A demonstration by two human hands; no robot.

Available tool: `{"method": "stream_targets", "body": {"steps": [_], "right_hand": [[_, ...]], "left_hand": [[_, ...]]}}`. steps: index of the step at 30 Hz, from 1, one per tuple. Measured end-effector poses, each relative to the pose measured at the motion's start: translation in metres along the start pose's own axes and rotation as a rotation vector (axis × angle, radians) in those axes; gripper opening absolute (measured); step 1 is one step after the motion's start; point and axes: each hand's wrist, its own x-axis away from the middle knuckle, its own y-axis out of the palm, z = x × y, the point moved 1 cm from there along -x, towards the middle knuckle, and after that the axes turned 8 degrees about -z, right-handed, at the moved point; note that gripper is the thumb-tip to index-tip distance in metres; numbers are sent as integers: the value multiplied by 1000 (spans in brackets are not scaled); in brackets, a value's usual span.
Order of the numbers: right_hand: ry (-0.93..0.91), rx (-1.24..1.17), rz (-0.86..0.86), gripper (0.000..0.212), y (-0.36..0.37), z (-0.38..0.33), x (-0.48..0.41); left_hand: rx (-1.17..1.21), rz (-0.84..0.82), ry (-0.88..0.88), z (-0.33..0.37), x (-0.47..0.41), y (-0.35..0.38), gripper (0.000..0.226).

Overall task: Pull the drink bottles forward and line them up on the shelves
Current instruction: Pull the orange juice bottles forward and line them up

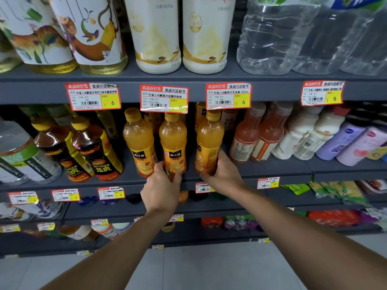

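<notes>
Three orange juice bottles with yellow caps stand at the front of the middle shelf (272, 169). My left hand (162, 186) grips the base of the middle orange bottle (173, 143). My right hand (222, 174) grips the lower part of the right orange bottle (209, 141), which stands a little apart from the other two. The left orange bottle (139, 143) stands free beside my left hand. More orange bottles show behind them, partly hidden by hanging price tags (164, 98).
Dark energy-drink bottles (92, 151) stand left of the orange ones, pink juice bottles (247, 139) and white milky bottles (301, 137) to the right. Large bottles fill the shelf above. Lower shelves hold more drinks and snack bags. Grey floor lies below.
</notes>
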Motion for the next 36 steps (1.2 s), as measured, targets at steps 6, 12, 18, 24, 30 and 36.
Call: {"method": "stream_targets", "body": {"steps": [6,12,18,24,30,36], "right_hand": [[14,35,4,84,0,-1,-1],[60,67,73,90,1,-3,-2],[-32,0,54,75,1,3,1],[-70,73,-45,90,-6,3,-2],[-111,88,-79,79,-14,7,-4],[-124,98,-88,76,-15,12,-5]], "left_hand": [[-4,4,2,-1,-1,0,51],[-3,11,6,0,0,1,49],[-4,6,6,-2,1,2,53],[-61,-35,5,-6,0,2,46],[-109,-55,32,-11,-4,3,41],[-97,-46,43,-13,-4,6,46]]}}
